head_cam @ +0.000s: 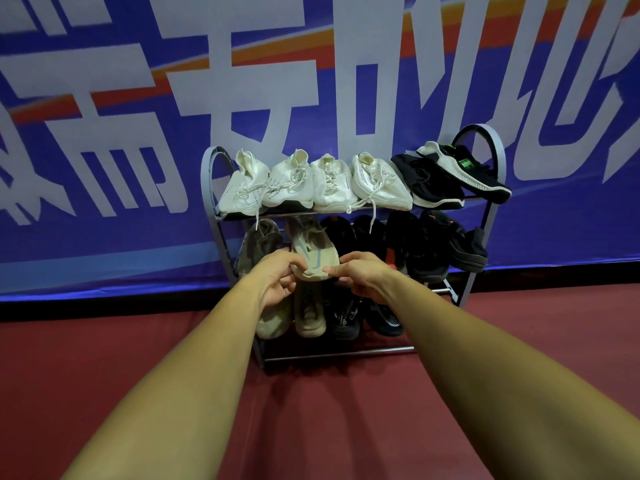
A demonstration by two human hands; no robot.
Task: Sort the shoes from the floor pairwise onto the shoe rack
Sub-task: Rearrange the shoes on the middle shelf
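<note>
Head view. Two bare forearms enter from 7 and 5 o'clock and meet near frame centre.

- left hand [277,284]: fingers curled, pinching the toe of a beige knit sneaker [313,256] from its 9 o'clock side.
- right hand [363,278]: thumb and fingers pinching the same toe from 3 o'clock.
- The held sneaker sits at the middle tier of a grey metal three-tier shoe rack [208,174], toe toward the camera, just beside an olive-beige sneaker [258,240] at its 9 o'clock.
- Top tier, 12 o'clock: four white lace-up sneakers [287,183]. At 2 o'clock: two black sneakers with white soles [436,183].
- Middle tier, 3 o'clock: black shoes [419,244].
- Bottom tier, 6 o'clock: two beige shoes [309,318] and two black mesh shoes [346,318].
- Surroundings: dark red floor [311,417], with a blue printed banner [104,209] behind.
</note>
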